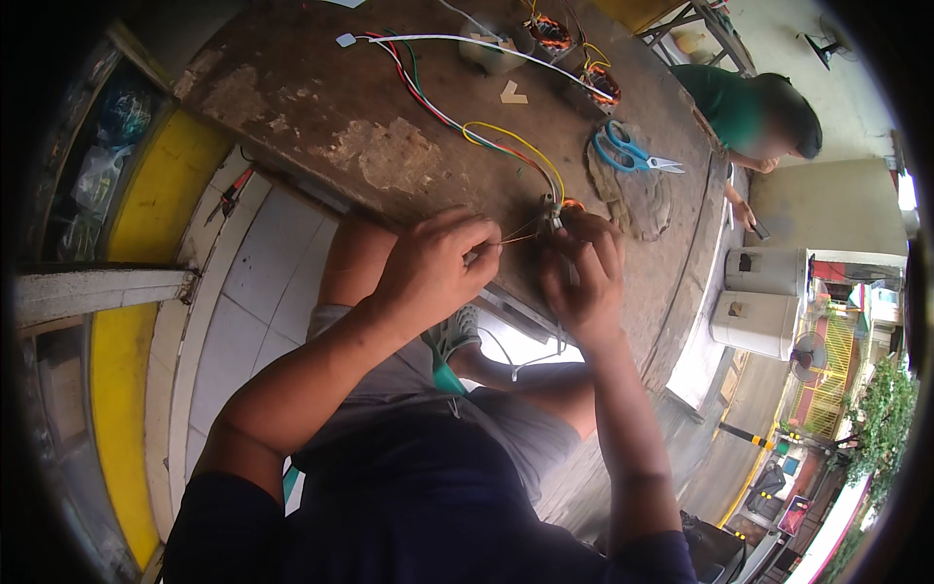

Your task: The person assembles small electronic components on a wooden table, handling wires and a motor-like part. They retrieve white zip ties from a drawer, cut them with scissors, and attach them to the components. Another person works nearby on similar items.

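My left hand (443, 258) is closed, its thumb and fingertips pinching a thin copper wire (520, 237). The wire runs across to a small motor stator (572, 205) with copper windings, at the bench's near edge. My right hand (589, 268) has its fingers bent round the stator's near side and covers much of it. From the stator a bundle of coloured lead wires (438, 112), red, green, white and yellow, stretches away to the far left and ends near a pale connector (346, 40).
Blue-handled scissors (628, 151) rest on a crumpled grey cloth (637, 200) right of the stator. Two more wound stators (601, 86) (552, 35) and a white sleeve (467, 41) lie farther back on the worn wooden bench (292, 117). Another person (725, 107) in green is at the far right.
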`<state>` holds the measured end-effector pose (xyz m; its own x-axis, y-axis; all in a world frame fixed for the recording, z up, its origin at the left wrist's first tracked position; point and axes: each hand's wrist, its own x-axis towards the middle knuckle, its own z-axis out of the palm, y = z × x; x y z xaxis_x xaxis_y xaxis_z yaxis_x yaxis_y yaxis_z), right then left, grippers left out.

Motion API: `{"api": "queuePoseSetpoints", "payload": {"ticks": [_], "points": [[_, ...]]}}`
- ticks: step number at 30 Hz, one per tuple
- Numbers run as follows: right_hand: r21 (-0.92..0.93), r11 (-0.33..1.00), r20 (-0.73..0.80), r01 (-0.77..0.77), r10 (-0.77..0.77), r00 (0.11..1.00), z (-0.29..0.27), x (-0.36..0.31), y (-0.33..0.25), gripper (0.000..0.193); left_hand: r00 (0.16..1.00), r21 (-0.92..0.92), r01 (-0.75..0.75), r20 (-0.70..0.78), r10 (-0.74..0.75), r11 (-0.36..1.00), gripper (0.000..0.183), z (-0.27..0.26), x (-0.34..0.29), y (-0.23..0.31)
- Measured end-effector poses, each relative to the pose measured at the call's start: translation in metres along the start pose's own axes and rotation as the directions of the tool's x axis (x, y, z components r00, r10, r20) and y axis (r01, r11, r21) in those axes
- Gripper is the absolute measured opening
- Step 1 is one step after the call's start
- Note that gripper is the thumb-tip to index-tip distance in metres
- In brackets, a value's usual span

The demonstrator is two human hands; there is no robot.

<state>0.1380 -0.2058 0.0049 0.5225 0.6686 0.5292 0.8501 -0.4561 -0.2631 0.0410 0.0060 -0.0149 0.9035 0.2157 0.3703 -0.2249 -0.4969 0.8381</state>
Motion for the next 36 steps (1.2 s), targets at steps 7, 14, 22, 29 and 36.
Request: {"api": "queuePoseSetpoints", "payload": {"ticks": [7, 14, 22, 29, 36], "points": [[-0.033, 0.999, 0.149, -0.031, 0.036, 0.988, -0.014, 0.003, -0.005, 0.036, 0.999, 0.139, 0.033, 0.005, -0.033, 0.99, 0.01, 0.014, 0.006, 0.009], [-0.155, 0.987, 0.172, -0.037, 0.064, 0.983, -0.017, 0.0, -0.009, 0.035, 0.996, -0.057, 0.074, 0.052, -0.071, 0.996, 0.019, 0.031, 0.016, 0.004], [-0.057, 0.981, -0.124, -0.187, 0.178, 0.976, 0.015, -0.01, -0.014, 0.029, 0.992, 0.199, -0.098, 0.103, 0.078, 0.975, 0.024, 0.01, 0.037, 0.014], [-0.136, 0.985, -0.125, -0.109, 0.092, 0.988, 0.01, -0.008, -0.013, 0.03, 0.97, 0.178, -0.241, 0.057, 0.234, 0.954, 0.006, 0.013, 0.07, 0.035], [-0.042, 0.99, -0.122, -0.132, 0.126, 0.985, 0.017, -0.004, -0.01, 0.026, 0.991, -0.075, 0.078, 0.115, -0.069, 0.994, 0.05, -0.009, 0.014, 0.021]]}}
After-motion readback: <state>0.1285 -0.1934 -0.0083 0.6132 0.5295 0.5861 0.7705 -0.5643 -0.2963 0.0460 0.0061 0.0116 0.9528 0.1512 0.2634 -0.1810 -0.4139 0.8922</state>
